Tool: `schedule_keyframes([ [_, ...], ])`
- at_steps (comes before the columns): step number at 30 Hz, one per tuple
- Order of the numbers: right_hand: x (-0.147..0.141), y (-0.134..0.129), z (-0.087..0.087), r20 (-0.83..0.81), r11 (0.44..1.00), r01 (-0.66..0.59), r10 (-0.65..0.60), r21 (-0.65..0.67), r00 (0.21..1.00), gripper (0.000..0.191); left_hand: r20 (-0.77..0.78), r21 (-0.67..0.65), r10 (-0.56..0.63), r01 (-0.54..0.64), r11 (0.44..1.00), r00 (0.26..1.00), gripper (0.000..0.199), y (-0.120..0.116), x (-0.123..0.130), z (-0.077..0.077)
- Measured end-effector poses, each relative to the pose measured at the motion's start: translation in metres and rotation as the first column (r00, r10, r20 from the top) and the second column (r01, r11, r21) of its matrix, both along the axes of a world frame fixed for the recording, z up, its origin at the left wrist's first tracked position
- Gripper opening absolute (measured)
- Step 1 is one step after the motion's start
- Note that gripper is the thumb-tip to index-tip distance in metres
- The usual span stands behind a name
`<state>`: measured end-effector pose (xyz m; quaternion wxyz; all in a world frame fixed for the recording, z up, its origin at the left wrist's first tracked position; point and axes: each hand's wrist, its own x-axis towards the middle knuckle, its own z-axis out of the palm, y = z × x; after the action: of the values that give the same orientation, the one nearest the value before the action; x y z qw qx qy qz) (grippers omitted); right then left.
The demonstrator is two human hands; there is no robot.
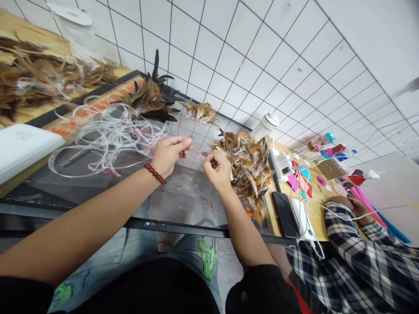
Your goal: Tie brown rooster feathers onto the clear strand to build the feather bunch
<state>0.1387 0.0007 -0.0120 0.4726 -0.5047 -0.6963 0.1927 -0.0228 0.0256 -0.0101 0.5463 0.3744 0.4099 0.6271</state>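
Observation:
My left hand (170, 155), with a beaded bracelet (155, 174) at the wrist, is closed in a pinch on a thin pink string (197, 151). The string runs across to my right hand (218, 169), whose fingertips pinch it too. Both hands hover over the dark glass tabletop (180, 192). Left of them lies a loose tangle of clear plastic cord (111, 131) with pink ties on it. A heap of brown feathers (247, 163) sits just beyond and right of my right hand. Behind the hands is a small tied feather bunch (203, 113).
Black and brown feathers (149, 98) lie at the back left, more feathers (49, 78) further left. A white box (28, 148) stands at the left edge. On the right are a white bottle (263, 126), a phone (286, 213), cables and a co-worker's plaid sleeve (347, 226).

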Motion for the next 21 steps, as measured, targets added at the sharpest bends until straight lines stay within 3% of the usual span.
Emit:
schedule_keyframes([
  [4, -0.006, 0.0, -0.001, -0.196, 0.978, -0.149, 0.119, -0.147, 0.973, 0.047, -0.286, 0.118, -0.025, 0.061, 0.991, 0.958, 0.026, -0.004, -0.001, 0.002],
  [7, -0.006, 0.004, -0.005, -0.293, 0.937, -0.273, 0.204, -0.217, 0.934, 0.034, -0.411, 0.181, -0.02, 0.103, 0.978, 0.911, 0.021, -0.004, -0.001, 0.001],
  [10, -0.005, 0.006, -0.009, -0.29, 0.93, -0.25, 0.17, -0.268, 0.942, 0.031, -0.414, 0.197, 0.063, 0.022, 0.98, 0.908, 0.018, 0.001, -0.003, -0.003],
  [12, -0.006, 0.004, -0.007, -0.204, 0.943, -0.216, 0.166, -0.253, 0.965, 0.031, -0.371, 0.182, 0.155, -0.092, 0.979, 0.916, 0.018, 0.008, -0.006, -0.004],
  [14, -0.007, -0.003, -0.001, 0.012, 0.943, -0.254, 0.262, -0.214, 0.965, 0.026, -0.312, 0.145, 0.253, -0.217, 0.965, 0.916, 0.017, 0.014, -0.012, -0.004],
  [17, 0.001, -0.016, 0.017, 0.407, 0.92, -0.323, 0.388, -0.22, 0.827, 0.014, -0.218, 0.099, 0.388, -0.376, 0.922, 0.895, 0.014, 0.024, -0.023, -0.004],
  [19, 0.017, -0.022, 0.032, 0.517, 0.945, -0.257, 0.327, -0.204, 0.791, 0.014, -0.229, 0.109, 0.441, -0.427, 0.898, 0.868, 0.014, 0.031, -0.032, -0.007],
  [21, 0.037, -0.025, 0.046, 0.557, 0.985, -0.1, 0.163, -0.142, 0.814, 0.016, -0.27, 0.152, 0.456, -0.43, 0.89, 0.848, 0.014, 0.038, -0.039, -0.012],
])
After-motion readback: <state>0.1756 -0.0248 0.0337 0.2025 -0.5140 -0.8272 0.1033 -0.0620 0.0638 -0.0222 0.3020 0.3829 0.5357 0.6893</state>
